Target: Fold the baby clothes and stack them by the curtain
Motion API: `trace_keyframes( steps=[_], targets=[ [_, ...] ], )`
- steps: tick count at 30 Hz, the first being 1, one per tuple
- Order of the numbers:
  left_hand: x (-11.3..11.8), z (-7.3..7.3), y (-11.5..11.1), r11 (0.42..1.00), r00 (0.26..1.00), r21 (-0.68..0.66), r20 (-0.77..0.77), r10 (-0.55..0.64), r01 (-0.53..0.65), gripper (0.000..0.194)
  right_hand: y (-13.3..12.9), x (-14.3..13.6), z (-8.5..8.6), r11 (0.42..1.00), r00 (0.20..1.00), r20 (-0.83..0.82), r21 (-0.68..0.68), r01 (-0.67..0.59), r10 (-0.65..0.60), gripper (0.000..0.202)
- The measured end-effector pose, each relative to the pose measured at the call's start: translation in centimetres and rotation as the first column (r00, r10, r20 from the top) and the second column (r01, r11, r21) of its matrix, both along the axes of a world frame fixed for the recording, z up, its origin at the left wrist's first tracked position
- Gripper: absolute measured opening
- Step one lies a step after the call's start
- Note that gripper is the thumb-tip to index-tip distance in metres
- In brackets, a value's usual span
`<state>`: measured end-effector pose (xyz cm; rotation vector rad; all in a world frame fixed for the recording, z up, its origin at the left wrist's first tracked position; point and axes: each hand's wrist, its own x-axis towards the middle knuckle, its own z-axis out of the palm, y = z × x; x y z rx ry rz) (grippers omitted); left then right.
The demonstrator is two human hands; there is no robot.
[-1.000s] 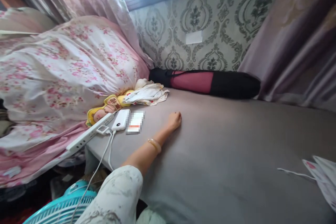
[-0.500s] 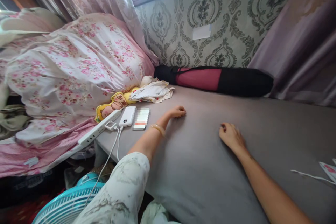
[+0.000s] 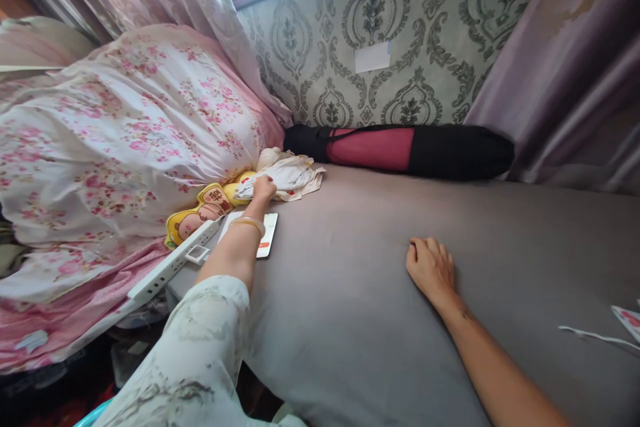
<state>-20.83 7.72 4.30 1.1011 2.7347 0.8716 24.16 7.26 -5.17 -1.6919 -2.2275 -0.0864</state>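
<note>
My left hand [image 3: 264, 188] reaches to the folded white cloth [image 3: 295, 177], which has small coloured prints. Its fingers are closed at the cloth's near left part, and their tips are hidden. Under my left forearm lies a phone [image 3: 270, 233] with a lit screen, partly covered. A white device [image 3: 227, 221] beside it is mostly hidden by the arm. My right hand [image 3: 433, 265] rests palm down on the grey sheet [image 3: 350, 293], holding nothing, its fingers loosely bent and slightly apart.
A white power strip [image 3: 173, 263] with a plugged-in charger [image 3: 197, 253] runs along the left edge. Behind it are a yellow cartoon cushion [image 3: 193, 213] and floral bedding [image 3: 135, 133]. A long black and red bag [image 3: 370, 149] lies against the wall. A white cord [image 3: 595, 335] is at right.
My left hand has moved left and away from me, from the bare sheet to the cloth. My right hand stays in about the same place. The view has shifted slightly right.
</note>
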Motion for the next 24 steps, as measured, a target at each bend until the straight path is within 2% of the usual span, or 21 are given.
trace_keyframes(
  steps=[3, 6, 13, 17, 20, 24],
  targets=[
    [-2.4, 0.0, -0.9, 0.99, 0.989, -0.046, -0.075, 0.127, -0.13, 0.039, 0.0, 0.0, -0.1, 1.0, 1.0, 0.007, 0.011, -0.002, 0.001, 0.031],
    [-3.6, -0.4, -1.5, 0.979, 0.98, -0.095, -0.101, 0.171, -0.18, 0.034, 0.0, 0.0, -0.2, 1.0, 1.0, 0.004, 0.023, -0.005, 0.005, 0.03],
    [-4.0, -0.5, -1.0, 0.967, 0.978, -0.172, -0.121, 0.17, -0.189, 0.034, 0.0, 0.0, 0.0, 1.0, 1.0, 0.003, 0.016, -0.003, 0.003, 0.028],
    [-3.7, -0.2, -0.8, 0.979, 0.984, -0.144, -0.127, 0.127, -0.145, 0.03, -0.1, -0.1, 0.1, 1.0, 1.0, -0.001, 0.011, 0.001, -0.001, 0.028],
    [-3.1, 0.7, -0.5, 0.986, 0.98, -0.125, -0.178, 0.085, -0.108, 0.029, -0.1, -0.1, 0.1, 1.0, 1.0, -0.005, 0.009, 0.0, 0.0, 0.028],
    [-1.4, 3.5, 0.4, 0.995, 0.969, -0.095, -0.244, -0.039, 0.017, 0.032, -0.1, -0.2, 0.1, 1.0, 1.0, -0.005, -0.001, 0.005, -0.005, 0.027]
  ],
)
